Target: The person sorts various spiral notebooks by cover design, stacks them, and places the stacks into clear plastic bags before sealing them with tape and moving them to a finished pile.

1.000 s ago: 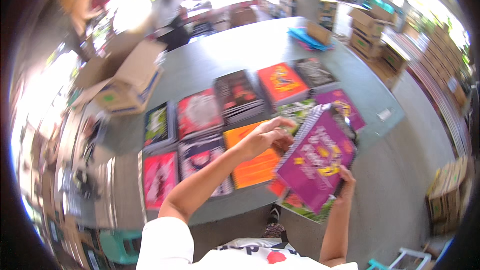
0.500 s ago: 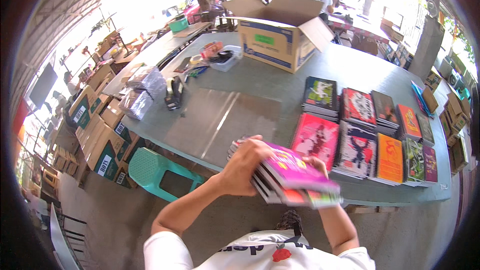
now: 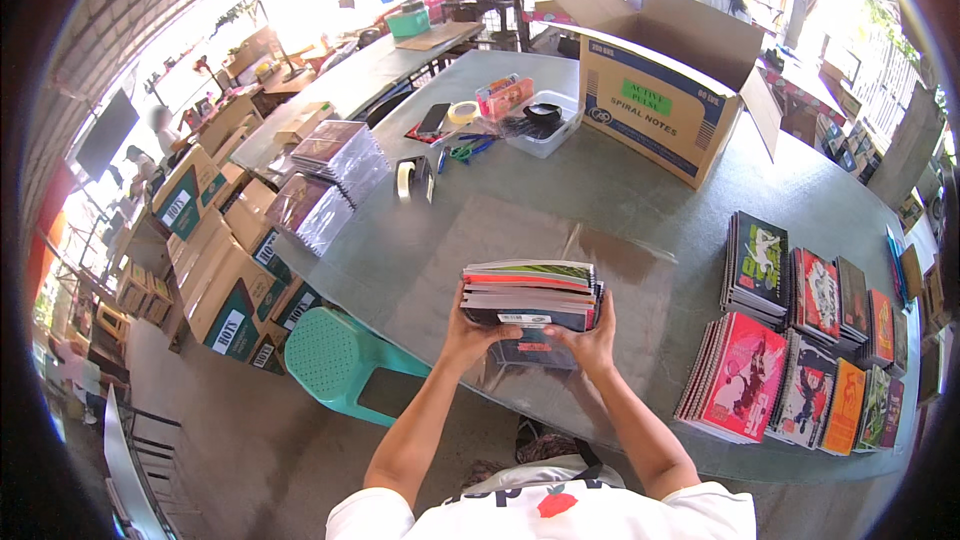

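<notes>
Between my two hands is a stack of spiral notebooks (image 3: 530, 292), its page edges turned up and a dark cover facing me. My left hand (image 3: 472, 332) grips the stack's left end, thumb along the near side. At the right end my right hand (image 3: 592, 332) holds it the same way. The stack is over a clear plastic sheet (image 3: 510, 230) on the grey-green table (image 3: 640, 210); whether it touches the sheet I cannot tell. To the right are several piles of spiral notebooks, the nearest with a pink-red cover (image 3: 742, 376).
Behind stands an open cardboard box (image 3: 655, 105). A tape dispenser (image 3: 414, 180), scissors (image 3: 470, 148) and a clear plastic tub (image 3: 548, 140) lie farther left. Plastic-wrapped notebooks (image 3: 318, 202) sit at the left edge. A green stool (image 3: 335, 350) is below, beside stacked cartons (image 3: 215, 290).
The notebook stack has gone from tilted, purple cover up, to level with its page edges up. Both hands now hold its ends over the plastic sheet. My view has swung right.
</notes>
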`<state>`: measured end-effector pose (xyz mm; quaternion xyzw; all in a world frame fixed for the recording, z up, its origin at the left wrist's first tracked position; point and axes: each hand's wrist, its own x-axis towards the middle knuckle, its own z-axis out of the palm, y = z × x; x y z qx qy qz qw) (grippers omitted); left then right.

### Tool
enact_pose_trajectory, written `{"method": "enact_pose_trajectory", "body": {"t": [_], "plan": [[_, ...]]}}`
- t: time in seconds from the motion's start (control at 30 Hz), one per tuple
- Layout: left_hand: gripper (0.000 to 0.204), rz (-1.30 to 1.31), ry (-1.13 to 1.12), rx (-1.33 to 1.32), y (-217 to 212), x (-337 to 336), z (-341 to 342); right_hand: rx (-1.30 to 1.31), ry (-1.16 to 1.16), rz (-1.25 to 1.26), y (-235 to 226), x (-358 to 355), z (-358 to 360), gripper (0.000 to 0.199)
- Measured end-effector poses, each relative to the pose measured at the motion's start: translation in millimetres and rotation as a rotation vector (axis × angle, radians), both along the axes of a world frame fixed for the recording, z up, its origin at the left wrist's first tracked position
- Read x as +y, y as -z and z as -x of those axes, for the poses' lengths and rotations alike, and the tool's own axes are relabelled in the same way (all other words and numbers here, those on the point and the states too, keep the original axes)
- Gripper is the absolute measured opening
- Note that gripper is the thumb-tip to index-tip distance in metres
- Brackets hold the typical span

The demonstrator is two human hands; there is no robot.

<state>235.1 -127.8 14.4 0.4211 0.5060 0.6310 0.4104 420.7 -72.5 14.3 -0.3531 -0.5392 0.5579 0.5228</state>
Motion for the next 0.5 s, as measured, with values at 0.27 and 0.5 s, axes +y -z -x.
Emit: {"method": "enact_pose_trajectory", "body": {"t": [0.27, 0.5], "plan": [[0.092, -0.207, 0.215, 0.053, -14, 23, 38, -0.031, 0.233, -0.533, -14, 15, 5, 0.106], [0.091, -0.062, 0.370, 0.133, -8, 46, 50, 0.027, 0.213, -0.112, 1, 1, 16, 0.092]]}}
